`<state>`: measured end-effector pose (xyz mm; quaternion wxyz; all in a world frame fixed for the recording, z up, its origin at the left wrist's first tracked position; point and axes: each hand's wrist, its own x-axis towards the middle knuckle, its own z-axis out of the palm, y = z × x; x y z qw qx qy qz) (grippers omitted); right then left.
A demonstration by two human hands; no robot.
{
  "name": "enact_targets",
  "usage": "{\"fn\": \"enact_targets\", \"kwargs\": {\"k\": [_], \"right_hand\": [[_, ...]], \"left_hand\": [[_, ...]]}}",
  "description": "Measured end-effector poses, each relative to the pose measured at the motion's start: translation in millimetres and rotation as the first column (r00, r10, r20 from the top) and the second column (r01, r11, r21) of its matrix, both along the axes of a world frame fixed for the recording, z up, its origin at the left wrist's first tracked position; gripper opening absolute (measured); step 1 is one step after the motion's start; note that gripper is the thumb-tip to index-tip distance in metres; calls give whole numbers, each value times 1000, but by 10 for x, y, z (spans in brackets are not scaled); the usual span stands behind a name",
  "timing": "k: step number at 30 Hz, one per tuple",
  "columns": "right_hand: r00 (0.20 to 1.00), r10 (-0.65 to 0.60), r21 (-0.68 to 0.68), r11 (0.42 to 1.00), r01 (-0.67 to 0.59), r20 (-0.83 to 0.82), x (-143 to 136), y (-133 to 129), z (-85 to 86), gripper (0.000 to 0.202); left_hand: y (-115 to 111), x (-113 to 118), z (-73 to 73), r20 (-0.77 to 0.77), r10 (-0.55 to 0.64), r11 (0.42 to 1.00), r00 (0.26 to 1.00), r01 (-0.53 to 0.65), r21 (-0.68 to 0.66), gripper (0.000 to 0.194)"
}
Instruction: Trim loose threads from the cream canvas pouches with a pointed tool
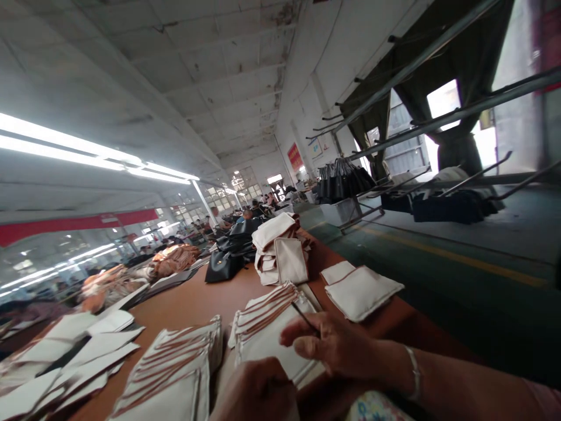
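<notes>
My right hand (339,346) is closed on a thin dark stick (303,316), pinched between thumb and fingers; its kind is not clear. The stick slants over a fanned stack of cream panels with brown edges (274,330). Low in the view, my left hand (258,390) is curled at the near edge of that stack. Its fingers are mostly hidden, so what they grip cannot be seen. To its left lies a second fanned stack of cream panels (169,374). A few more cream pieces (362,292) rest at the table's right edge, beyond my right hand.
The brown table (210,298) carries a tall pile of cream pieces (280,251), black bags (228,257), loose cream sheets (83,356) and orange-brown bundles (175,260). A metal rack (416,126) with bags stands right, across the aisle. Several people sit farther back.
</notes>
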<state>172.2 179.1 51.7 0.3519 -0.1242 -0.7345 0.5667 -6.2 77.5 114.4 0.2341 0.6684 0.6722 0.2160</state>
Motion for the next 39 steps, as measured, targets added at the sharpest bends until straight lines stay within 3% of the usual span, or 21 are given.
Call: {"fn": "enact_targets", "kwargs": {"k": [2,4,7,11,15,18,22,25,29,31,32,35,36,39], "right_hand": [[991,112,-58,992,-116,-71,-42,-102,57,49],[985,169,-99,980,-173,-42,-80,-76,11,65],[974,189,-204,966,-161,127,-115,109,-181,84],[933,259,-223,953,-205,249,-132,307,-404,90],[927,277,-290,936,-201,254,-126,320,-465,69],[938,211,-212,965,-155,274,-136,310,-464,45],[941,160,-117,985,-131,298,-194,366,-453,36],[951,111,-33,994,-106,287,-235,441,-393,28],[952,32,178,980,-90,306,-259,518,-290,15],[946,-40,373,924,-87,321,-264,537,-296,10],[947,-79,491,867,-90,313,-268,541,-321,10],[956,-182,781,620,-70,229,-279,539,-450,11],[959,-204,823,566,-49,197,-282,536,-496,11],[964,-238,876,482,9,121,-287,524,-599,8]], "left_hand": [[177,92,-109,83,-76,997,994,75,9,21],[283,126,-207,142,-90,996,986,87,30,27],[322,119,-354,141,-20,1000,990,22,-12,29],[313,33,-572,202,11,997,979,6,-82,32],[325,-193,-707,415,-22,977,909,108,-184,40],[326,-359,-733,540,-45,948,840,207,-242,48],[369,-473,-745,643,-35,927,765,266,-266,40],[447,-510,-770,675,-21,931,738,262,-256,34],[533,-488,-797,693,49,955,720,170,-244,32],[559,-454,-812,689,117,954,715,111,-277,33],[573,-438,-824,683,143,950,716,95,-298,33],[621,-416,-881,674,125,951,728,106,-292,34],[638,-414,-904,679,103,956,727,116,-269,34],[663,-403,-962,716,87,963,693,125,-238,33]]}}
